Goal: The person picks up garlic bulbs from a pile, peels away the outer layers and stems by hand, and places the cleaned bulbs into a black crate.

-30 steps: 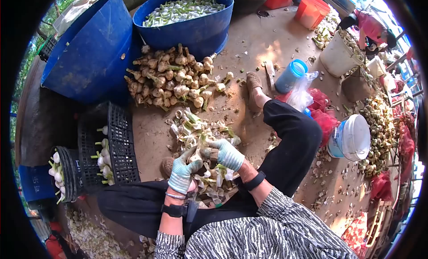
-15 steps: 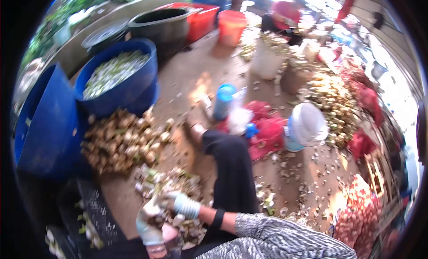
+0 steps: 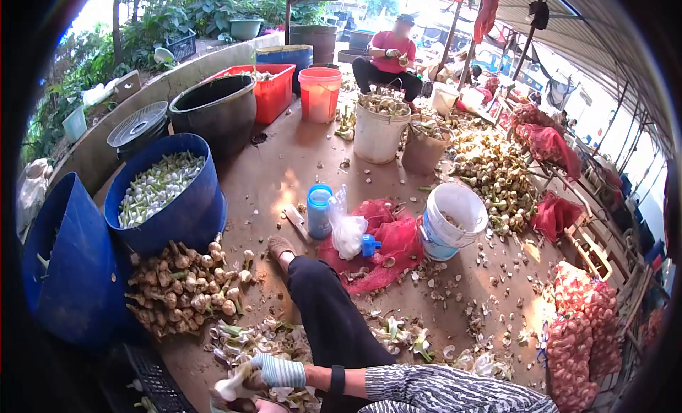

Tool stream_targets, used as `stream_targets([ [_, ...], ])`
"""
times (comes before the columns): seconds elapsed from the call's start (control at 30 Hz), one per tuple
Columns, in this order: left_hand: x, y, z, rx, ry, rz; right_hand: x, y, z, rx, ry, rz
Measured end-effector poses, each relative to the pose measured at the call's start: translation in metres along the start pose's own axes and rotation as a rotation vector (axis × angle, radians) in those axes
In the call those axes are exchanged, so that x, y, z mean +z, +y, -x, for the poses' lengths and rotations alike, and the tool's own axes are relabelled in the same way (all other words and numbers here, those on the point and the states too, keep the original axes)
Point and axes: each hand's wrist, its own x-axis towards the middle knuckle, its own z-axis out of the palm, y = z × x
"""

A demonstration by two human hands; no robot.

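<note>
Low in the view, my right hand (image 3: 280, 371), in a striped knit glove, is closed on the stem end of a garlic bulb (image 3: 247, 376). My left hand (image 3: 229, 389), in a pale glove, is partly cut off by the bottom edge and looks closed around the same garlic. Trimmed garlic stems and peelings (image 3: 266, 338) lie just beyond my hands. To the left of these is a heap of untrimmed garlic bulbs (image 3: 188, 285). My outstretched leg (image 3: 330, 310) in dark trousers lies right of my hands.
Blue tubs stand left, one holding garlic pieces (image 3: 160, 189); a black crate (image 3: 153, 377) is below. Ahead are a blue bottle (image 3: 319, 213), a red mesh bag (image 3: 383, 253) and a white bucket (image 3: 455, 218). A co-worker (image 3: 391, 54) sits at the back. Filled net sacks (image 3: 579, 328) stand right.
My view has tilted up, showing the co-worker and the roof. My hands now sit lower in the picture, with the left one mostly cut off.
</note>
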Motion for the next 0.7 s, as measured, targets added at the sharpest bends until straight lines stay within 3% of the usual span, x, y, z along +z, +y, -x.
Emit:
stream_targets([
  [0.03,-0.013,-0.009,-0.01,-0.012,-0.052,-0.021,0.004,-0.013,0.006,-0.003,-0.003,0.106],
  [0.1,-0.022,-0.007,-0.016,-0.1,-0.157,-0.039,0.002,-0.006,0.008,-0.25,0.048,0.318],
  [0.17,0.008,0.011,0.002,0.293,-0.115,-0.519,-0.014,0.01,0.001,-0.329,0.121,0.348],
  [0.2,0.004,-0.001,-0.005,0.485,-0.069,-0.744,-0.016,0.011,0.007,-0.054,0.111,0.161],
  [0.23,-0.009,-0.013,-0.014,0.527,-0.119,-0.794,-0.015,0.012,0.008,-0.062,0.111,0.165],
  [0.27,0.0,-0.005,-0.006,0.534,-0.136,-0.781,-0.011,0.01,0.011,0.066,0.101,-0.023],
  [0.3,0.01,0.008,0.006,0.54,-0.152,-0.766,-0.01,0.01,0.013,0.197,0.09,-0.211],
  [0.37,0.012,0.038,0.015,0.068,-0.265,-0.504,-0.017,0.018,0.02,0.214,0.055,-0.257],
  [0.4,0.001,0.038,0.005,-0.077,-0.349,-0.373,-0.024,0.023,0.022,-0.249,-0.049,0.093],
  [0.43,0.0,0.039,0.003,-0.073,-0.433,-0.357,-0.027,0.028,0.024,-0.71,-0.156,0.449],
  [0.47,0.0,0.042,0.0,-0.105,-0.479,-0.374,-0.023,0.025,0.028,-0.773,-0.093,0.402],
  [0.6,-0.015,0.028,-0.006,-0.196,-0.508,-0.291,-0.021,0.04,0.044,-0.653,-0.054,0.283],
  [0.67,-0.025,0.01,-0.004,-0.14,-0.422,-0.12,-0.019,0.051,0.049,0.165,-0.108,-0.957],
  [0.7,-0.029,0.006,-0.004,-0.138,-0.422,-0.122,-0.019,0.05,0.05,0.163,-0.109,-0.958],
])
